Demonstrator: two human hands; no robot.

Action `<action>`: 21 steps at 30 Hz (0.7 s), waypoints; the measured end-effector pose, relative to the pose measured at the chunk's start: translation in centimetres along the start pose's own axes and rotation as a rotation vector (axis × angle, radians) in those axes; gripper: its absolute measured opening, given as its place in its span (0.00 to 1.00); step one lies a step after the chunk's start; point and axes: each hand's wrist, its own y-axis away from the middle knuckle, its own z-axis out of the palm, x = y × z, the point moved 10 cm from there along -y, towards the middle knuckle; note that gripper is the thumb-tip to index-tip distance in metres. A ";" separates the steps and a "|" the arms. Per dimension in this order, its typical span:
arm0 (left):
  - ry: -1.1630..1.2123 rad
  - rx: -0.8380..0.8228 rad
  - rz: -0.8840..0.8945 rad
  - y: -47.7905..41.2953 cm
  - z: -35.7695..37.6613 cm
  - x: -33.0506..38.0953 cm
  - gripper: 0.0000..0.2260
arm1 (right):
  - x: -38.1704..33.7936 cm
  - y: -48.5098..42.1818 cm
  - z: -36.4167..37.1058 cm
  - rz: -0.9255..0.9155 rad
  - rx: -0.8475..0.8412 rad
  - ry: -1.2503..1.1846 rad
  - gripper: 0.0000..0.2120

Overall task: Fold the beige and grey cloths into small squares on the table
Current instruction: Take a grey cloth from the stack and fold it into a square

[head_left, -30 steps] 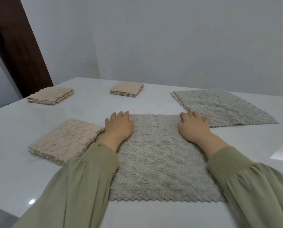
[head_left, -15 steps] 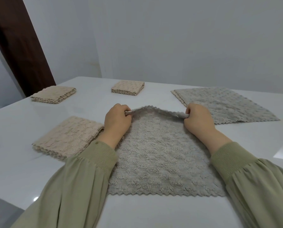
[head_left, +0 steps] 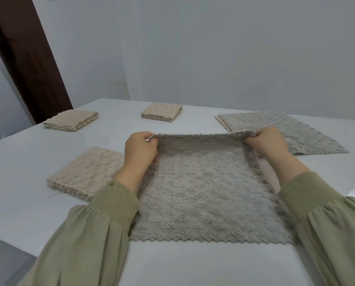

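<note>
Both hands, left hand (head_left: 140, 150) and right hand (head_left: 267, 142), are pinching the far corners of the grey cloth (head_left: 209, 193) with curled fingers, lifting that edge off the white surface (head_left: 28, 193).

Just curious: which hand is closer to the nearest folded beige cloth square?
Left. Left hand is beside the folded beige cloth square; right hand is across the fluffy grey cloth.

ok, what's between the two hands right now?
Head view: only the far edge of the grey cloth, held off the table. It spans from the left hand to the right hand, and each hand pinches a far corner.
</note>
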 end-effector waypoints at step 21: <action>0.211 0.000 -0.127 1.7 0.6 -1.6 0.12 | -0.6 5.4 -1.6 -0.142 0.373 -0.440 0.10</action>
